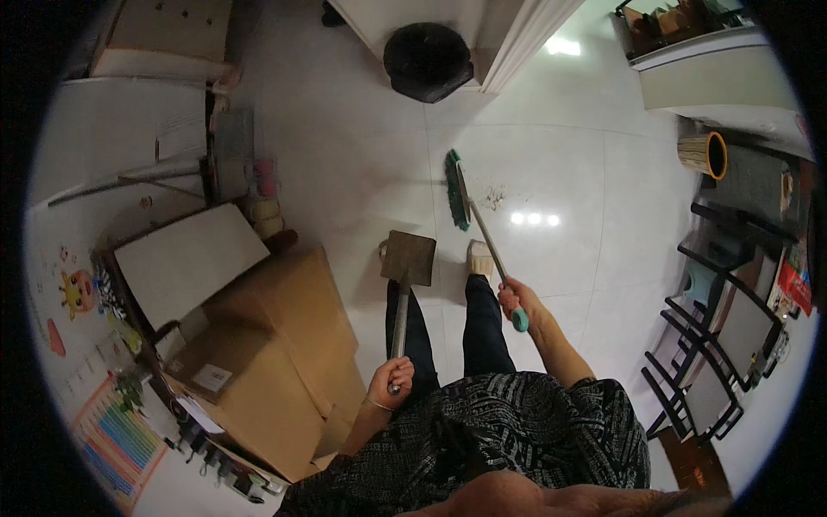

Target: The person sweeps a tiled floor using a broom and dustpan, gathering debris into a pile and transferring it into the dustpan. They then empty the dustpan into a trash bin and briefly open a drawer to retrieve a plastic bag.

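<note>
My left hand (392,380) is closed around the metal handle of a long-handled dustpan (408,257), whose flat square pan is held in front of my left leg. Higher up on the right, my right hand (515,298) grips the pole of a push broom (457,190) near its green end cap. The green bristles are at the floor beyond my feet. Just right of the broom head lies a small scatter of debris (494,196) on the pale tiles. A light shoe (479,258) shows at my right foot.
Large cardboard boxes (294,362) stand close on my left. A black bin (428,61) is ahead by a white door frame (526,42). Along the right side are black-framed folding chairs (711,388) and a wastebasket with a yellow rim (698,155). A white cabinet (717,77) stands at upper right.
</note>
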The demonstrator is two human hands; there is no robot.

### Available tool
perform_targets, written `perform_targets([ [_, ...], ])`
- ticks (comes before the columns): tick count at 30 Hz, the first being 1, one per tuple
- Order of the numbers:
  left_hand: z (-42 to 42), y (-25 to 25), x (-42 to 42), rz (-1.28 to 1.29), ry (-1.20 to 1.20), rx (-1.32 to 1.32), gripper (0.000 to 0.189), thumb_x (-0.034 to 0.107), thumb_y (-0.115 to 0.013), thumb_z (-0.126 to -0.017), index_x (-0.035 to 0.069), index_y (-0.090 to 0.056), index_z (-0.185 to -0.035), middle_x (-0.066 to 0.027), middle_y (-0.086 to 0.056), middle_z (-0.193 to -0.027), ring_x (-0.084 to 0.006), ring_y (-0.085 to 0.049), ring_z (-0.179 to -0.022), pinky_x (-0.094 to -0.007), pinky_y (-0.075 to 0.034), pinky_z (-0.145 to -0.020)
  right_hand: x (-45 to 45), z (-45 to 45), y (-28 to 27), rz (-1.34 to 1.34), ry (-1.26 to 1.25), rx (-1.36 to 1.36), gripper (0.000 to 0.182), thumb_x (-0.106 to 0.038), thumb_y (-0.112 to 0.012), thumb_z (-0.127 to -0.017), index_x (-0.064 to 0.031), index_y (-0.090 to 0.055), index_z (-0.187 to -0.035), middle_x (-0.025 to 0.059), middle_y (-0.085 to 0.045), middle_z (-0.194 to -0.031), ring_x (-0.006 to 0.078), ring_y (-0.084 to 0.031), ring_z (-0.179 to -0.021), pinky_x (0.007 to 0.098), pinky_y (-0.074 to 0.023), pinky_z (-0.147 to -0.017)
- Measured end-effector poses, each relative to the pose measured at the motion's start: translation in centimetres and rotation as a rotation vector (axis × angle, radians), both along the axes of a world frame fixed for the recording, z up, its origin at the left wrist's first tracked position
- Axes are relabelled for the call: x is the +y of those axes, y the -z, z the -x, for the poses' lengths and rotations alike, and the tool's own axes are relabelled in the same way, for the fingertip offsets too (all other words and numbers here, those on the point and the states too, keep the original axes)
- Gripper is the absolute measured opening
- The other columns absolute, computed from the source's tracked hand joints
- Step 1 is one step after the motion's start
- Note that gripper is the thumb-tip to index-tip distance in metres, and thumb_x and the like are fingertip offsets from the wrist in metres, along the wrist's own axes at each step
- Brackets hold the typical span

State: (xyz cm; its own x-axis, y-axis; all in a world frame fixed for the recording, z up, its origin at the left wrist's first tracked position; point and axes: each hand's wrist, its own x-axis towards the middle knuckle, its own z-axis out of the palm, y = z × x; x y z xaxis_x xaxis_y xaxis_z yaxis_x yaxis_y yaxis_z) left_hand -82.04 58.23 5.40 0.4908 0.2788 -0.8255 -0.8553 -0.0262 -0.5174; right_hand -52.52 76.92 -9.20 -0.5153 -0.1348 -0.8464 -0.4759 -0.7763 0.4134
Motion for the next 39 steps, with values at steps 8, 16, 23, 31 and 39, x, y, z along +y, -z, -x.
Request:
perform_targets([
  [8, 9.8, 3.7, 6.1, -0.039, 0.318, 0.060, 0.026, 0.005, -0.047, -0.091, 0.008, -0.036, -0.068, 0.0018, -0.032, -0.060, -0.0059, -0.031, -0.048, -0.0174, -0.032, -0.040, -2.9, 9.9, -3.3, 0.063, 0.505, 0.319, 0.029, -0.033, -0.047, -0.094, -0.0048, -0.050, -0.087, -0.0007, -0.038, -0.057, 0.0060, -0.035, -0.039, 0.0194, -0.0327, -0.031],
  [16, 16.0, 6.4, 8.5, -0.073, 0.527, 0.150, 0.021, 0.004, -0.049, -0.089, 0.006, -0.041, -0.070, 0.0006, -0.037, -0.060, -0.0060, -0.035, -0.049, -0.0178, -0.035, -0.040, 6.5, 18.0, 5.4, 0.084, 1.236, 0.645, 0.028, -0.025, -0.043, -0.096, 0.0031, -0.044, -0.095, -0.0008, -0.043, -0.060, 0.0087, -0.041, -0.044, 0.0220, -0.0382, -0.037],
  [23, 16.8, 9.3, 8.3, -0.037, 0.436, 0.089, 0.021, 0.001, -0.049, -0.088, 0.006, -0.040, -0.070, 0.0008, -0.036, -0.063, -0.0066, -0.033, -0.051, -0.0182, -0.035, -0.040, -1.5, 11.4, 3.9, -0.101, 1.418, 0.567, 0.026, -0.022, -0.040, -0.096, 0.0042, -0.041, -0.097, 0.0002, -0.038, -0.062, 0.0087, -0.041, -0.046, 0.0214, -0.0380, -0.038],
  [31, 13.1, 7.9, 9.5, 0.013, 0.347, 0.029, 0.013, -0.001, -0.048, -0.089, 0.003, -0.042, -0.078, -0.0007, -0.036, -0.065, -0.0073, -0.034, -0.052, -0.0181, -0.033, -0.040, -2.6, 2.9, -7.3, -0.108, 0.997, 0.365, 0.030, -0.032, -0.041, -0.097, -0.0021, -0.042, -0.098, 0.0003, -0.036, -0.063, 0.0073, -0.033, -0.044, 0.0188, -0.0319, -0.034],
  [39, 8.7, 9.4, 9.9, 0.027, 0.496, 0.111, 0.015, 0.000, -0.050, -0.089, -0.005, -0.047, -0.103, -0.0010, -0.037, -0.067, -0.0071, -0.034, -0.053, -0.0185, -0.032, -0.040, 4.1, -4.4, 2.5, -0.725, -0.414, -0.741, 0.035, -0.035, -0.043, -0.088, -0.0003, -0.046, -0.085, 0.0048, -0.044, -0.058, 0.0149, -0.043, -0.042, 0.0285, -0.0401, -0.040],
])
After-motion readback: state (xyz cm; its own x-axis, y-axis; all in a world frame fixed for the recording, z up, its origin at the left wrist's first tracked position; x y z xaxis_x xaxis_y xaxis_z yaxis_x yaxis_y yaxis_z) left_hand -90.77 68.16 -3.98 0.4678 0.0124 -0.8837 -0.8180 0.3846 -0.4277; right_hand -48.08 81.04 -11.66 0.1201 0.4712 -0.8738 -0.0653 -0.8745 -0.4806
